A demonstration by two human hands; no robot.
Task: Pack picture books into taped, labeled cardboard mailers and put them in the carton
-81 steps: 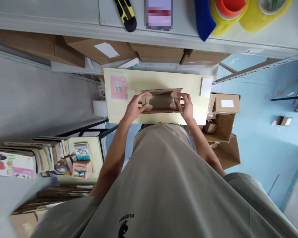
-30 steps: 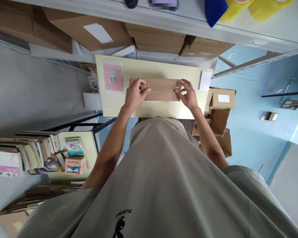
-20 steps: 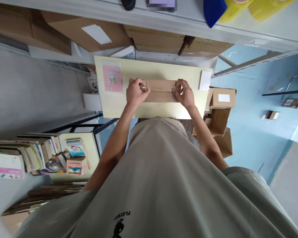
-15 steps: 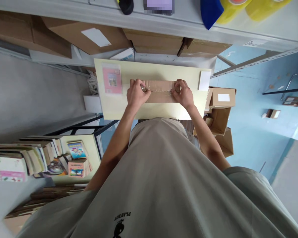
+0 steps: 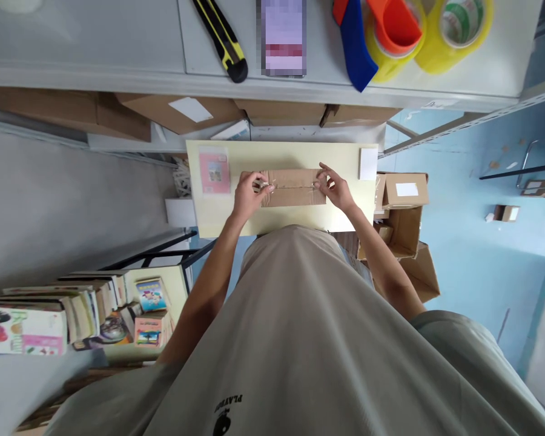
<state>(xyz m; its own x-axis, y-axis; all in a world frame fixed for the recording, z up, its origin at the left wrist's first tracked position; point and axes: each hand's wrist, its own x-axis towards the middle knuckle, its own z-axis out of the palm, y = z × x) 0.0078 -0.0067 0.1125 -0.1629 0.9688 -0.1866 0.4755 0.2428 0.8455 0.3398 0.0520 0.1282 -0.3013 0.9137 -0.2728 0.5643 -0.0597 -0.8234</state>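
A small flat cardboard box [image 5: 295, 197] lies on the pale yellow tabletop [image 5: 236, 156], a seam running along its middle. Shiny bits that look like clear tape glint at both ends of that seam. My left hand [image 5: 249, 195] is at the box's left end, thumb and fingertips pinched together over the seam. At the right end, my right hand [image 5: 336, 189] pinches near the seam with thumb and forefinger, another finger raised. The fingers partly hide both box ends. A pink booklet in a clear sleeve [image 5: 215, 171] lies left of the box, and a white pad [image 5: 367, 164] lies to the right.
On the shelf above are a utility knife [image 5: 224, 42], a phone [image 5: 284, 39], a blue and orange tape dispenser [image 5: 358, 51] and a yellow tape roll [image 5: 456, 36]. Open cartons [image 5: 406, 227] stand at right. Books [image 5: 79, 303] fill a lower-left shelf.
The view has tilted up, showing more of the upper shelf. Both hands stay at the box's ends; the right hand's fingers have spread somewhat, one now raised.
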